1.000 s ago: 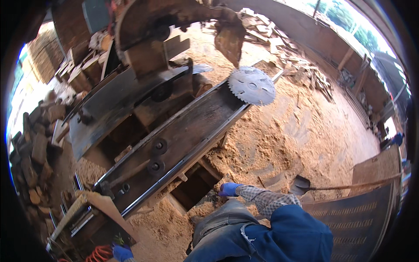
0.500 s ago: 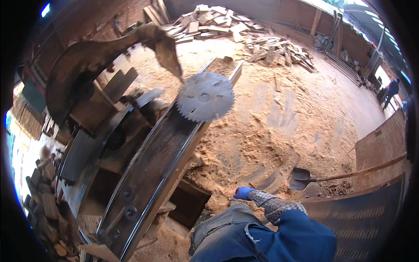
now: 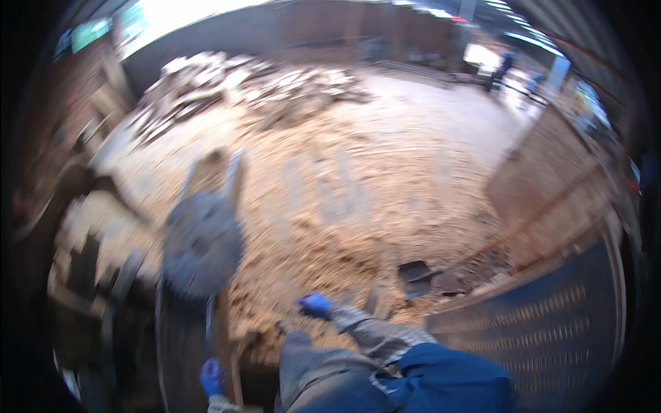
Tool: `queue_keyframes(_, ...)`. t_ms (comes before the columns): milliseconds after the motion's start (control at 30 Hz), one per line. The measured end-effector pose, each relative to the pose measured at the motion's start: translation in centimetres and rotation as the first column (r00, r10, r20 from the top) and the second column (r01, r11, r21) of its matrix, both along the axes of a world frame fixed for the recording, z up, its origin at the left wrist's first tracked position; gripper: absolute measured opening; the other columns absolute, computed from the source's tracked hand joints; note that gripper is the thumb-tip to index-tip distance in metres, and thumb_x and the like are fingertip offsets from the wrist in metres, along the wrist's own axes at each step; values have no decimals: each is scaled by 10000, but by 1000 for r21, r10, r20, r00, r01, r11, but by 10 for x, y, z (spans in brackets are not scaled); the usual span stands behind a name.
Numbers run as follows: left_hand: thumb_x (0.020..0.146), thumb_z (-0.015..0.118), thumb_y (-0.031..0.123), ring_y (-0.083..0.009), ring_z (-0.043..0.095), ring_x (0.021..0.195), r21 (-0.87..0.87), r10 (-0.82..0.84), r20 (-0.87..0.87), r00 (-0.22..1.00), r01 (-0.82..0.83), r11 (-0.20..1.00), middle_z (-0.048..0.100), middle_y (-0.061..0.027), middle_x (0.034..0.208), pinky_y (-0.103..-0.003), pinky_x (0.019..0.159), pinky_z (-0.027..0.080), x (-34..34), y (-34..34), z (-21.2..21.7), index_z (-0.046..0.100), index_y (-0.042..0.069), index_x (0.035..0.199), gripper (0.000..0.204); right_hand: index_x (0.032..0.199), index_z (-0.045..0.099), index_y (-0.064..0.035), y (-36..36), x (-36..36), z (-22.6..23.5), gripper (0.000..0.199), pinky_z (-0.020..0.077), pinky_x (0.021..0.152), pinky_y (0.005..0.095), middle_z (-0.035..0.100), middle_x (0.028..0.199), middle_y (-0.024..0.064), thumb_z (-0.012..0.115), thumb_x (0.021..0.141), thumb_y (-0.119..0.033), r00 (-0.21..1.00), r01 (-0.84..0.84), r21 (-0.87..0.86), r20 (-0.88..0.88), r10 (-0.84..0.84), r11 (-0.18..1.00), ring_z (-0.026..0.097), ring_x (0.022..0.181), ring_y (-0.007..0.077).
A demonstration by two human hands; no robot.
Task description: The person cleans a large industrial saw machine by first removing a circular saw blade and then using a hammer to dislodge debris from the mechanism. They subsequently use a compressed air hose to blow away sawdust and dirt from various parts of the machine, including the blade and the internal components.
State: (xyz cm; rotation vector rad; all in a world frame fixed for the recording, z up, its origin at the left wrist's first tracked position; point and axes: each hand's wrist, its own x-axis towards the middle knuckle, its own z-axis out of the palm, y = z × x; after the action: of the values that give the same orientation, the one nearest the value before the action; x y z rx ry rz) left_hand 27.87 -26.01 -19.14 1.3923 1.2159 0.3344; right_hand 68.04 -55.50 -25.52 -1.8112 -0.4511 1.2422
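Note:
My right hand [image 3: 316, 305], in a blue glove below a checked sleeve, hangs in front of my body above the sawdust. Nothing shows clearly in it, and motion blur smears its fingers. Beside the long rail bed [image 3: 184, 347] of a saw machine is my left hand [image 3: 212, 377], gloved in blue too. It overlaps the rail's right edge in the picture; I cannot tell whether it touches. Its fingers are blurred. On the rail bed lies a round, toothed saw blade [image 3: 203, 244], beyond my left hand.
A shovel [image 3: 416, 278] leans on the right beside a brown board [image 3: 544, 186] and a slotted dark panel [image 3: 523, 344]. Sawdust [image 3: 330, 227] covers the floor. Piles of wood pieces [image 3: 200, 86] lie at the back. A person [image 3: 505, 69] stands far right. A curved machine arm [image 3: 65, 189] is at left.
The view has swung to the right, so the machine and blade now sit further left and lower. My left hand has come into view at the bottom.

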Motion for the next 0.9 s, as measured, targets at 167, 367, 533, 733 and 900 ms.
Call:
queue_keyframes(167, 958, 618, 480, -197, 554, 780, -129, 168, 139, 976, -151, 980, 641, -86, 1045, -367, 714, 495, 97, 157, -51, 558, 90, 1353, 559, 1165, 640, -18, 124, 62, 64, 484, 472, 604, 356, 665, 929, 99, 615, 948, -450, 951, 281, 20, -143, -276, 959, 615, 741, 192)
queue_keyframes(367, 982, 602, 388, -167, 603, 817, -267, 256, -65, 965, -264, 927, 675, -103, 1053, -346, 732, 511, 232, 263, -62, 607, 59, 1287, 449, 1102, 677, 19, 217, 150, 2, 532, 537, 663, 391, 700, 917, 148, 614, 930, -481, 970, 212, -43, 130, -205, 976, 664, 740, 237)
queue_keyframes(533, 1005, 535, 394, -179, 627, 809, -401, 203, 94, 975, -150, 904, 679, -60, 982, -346, 719, 522, 268, 297, -79, 626, 111, 1248, 384, 941, 719, -37, 274, 161, 23, 398, 554, 589, 387, 720, 843, 98, 669, 924, -431, 963, 146, -67, -220, -157, 987, 682, 678, 200)
queue_keyframes(733, 949, 644, 295, -172, 531, 578, -444, 464, 22, 885, -408, 798, 606, -26, 739, -346, 587, 486, 240, 264, -18, 706, 101, 1052, 228, 1061, 647, -79, 274, 182, 29, 224, 567, 588, 340, 739, 953, 127, 620, 971, -282, 891, -173, 14, -423, 162, 985, 712, 737, 225)
queue_keyframes(900, 899, 692, 136, -113, 614, 809, -190, 448, 201, 871, -414, 890, 686, -2, 900, -290, 745, 498, 235, 257, 28, 723, 50, 961, 110, 874, 653, -101, 264, 189, -6, 201, 488, 621, 345, 634, 799, 122, 737, 874, -283, 971, -183, 166, -123, 205, 969, 643, 744, 247)
